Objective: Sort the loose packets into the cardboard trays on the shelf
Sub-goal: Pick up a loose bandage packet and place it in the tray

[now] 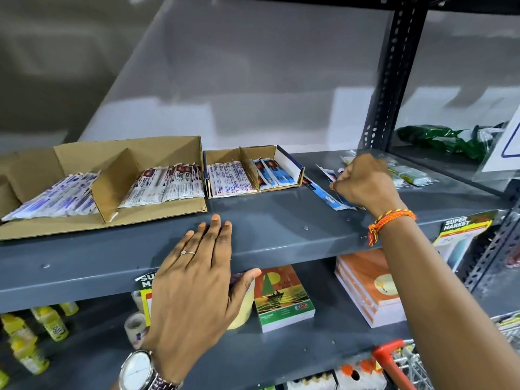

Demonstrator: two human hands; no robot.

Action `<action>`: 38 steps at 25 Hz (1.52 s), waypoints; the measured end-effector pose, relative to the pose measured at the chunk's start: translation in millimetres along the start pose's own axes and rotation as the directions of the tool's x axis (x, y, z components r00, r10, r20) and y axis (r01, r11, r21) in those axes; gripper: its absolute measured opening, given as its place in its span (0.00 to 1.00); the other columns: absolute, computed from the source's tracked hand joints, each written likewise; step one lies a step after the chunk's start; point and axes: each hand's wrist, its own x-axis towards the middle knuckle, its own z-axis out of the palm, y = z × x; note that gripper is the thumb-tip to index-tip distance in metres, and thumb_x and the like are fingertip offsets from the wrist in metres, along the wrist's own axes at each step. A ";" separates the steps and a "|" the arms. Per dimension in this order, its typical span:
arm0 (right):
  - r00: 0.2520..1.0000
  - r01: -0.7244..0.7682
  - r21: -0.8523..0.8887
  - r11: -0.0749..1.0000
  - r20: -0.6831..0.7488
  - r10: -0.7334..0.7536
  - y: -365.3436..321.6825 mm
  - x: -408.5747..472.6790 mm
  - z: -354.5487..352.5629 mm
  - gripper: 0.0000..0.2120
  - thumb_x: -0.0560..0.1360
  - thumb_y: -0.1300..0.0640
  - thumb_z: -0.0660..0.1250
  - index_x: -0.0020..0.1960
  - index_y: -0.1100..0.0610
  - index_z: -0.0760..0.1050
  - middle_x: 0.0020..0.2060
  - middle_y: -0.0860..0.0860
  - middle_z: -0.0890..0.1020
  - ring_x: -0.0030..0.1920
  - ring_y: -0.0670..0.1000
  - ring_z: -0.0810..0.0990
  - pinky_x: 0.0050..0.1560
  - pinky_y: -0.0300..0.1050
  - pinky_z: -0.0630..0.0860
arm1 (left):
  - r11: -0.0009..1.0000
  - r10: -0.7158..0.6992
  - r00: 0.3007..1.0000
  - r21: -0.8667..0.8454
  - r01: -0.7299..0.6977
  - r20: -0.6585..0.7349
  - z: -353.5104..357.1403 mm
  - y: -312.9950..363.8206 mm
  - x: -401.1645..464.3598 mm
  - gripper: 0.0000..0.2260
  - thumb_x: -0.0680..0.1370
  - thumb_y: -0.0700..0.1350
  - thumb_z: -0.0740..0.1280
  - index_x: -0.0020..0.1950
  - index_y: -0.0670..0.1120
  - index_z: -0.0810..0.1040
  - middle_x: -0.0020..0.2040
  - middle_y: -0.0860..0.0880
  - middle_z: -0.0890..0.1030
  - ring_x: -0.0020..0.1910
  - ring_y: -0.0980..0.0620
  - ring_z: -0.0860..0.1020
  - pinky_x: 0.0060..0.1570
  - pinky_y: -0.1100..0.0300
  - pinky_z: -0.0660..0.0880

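Grey shelf [267, 220]: right hand [363, 181] pinches loose packets [323, 192], trays [253, 170] just leftward; left hand [197, 277] spread flat, empty.

The grey metal shelf [281, 220] carries two cardboard trays at its rear. The large tray [157, 218] sits toward the left end and holds two rows of packets. The small tray [289, 164] stands just beside it, mid-shelf, also divided in two. Loose packets [320, 192] lie right of the small tray. Pale packs [410, 177] lie near the right rear corner.
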 end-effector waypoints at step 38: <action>0.937 -0.244 0.932 0.269 0.298 -0.183 -92.8 -42.5 -1.8 0.05 0.75 0.69 0.70 0.46 0.61 0.83 0.36 0.55 0.86 0.36 0.51 0.83 0.42 0.47 0.81 | 0.999 0.033 0.993 0.039 -0.029 -0.110 8.9 -3.7 0.7 0.33 0.79 0.65 0.58 0.70 0.40 0.77 0.68 0.41 0.80 0.66 0.42 0.80 0.68 0.47 0.72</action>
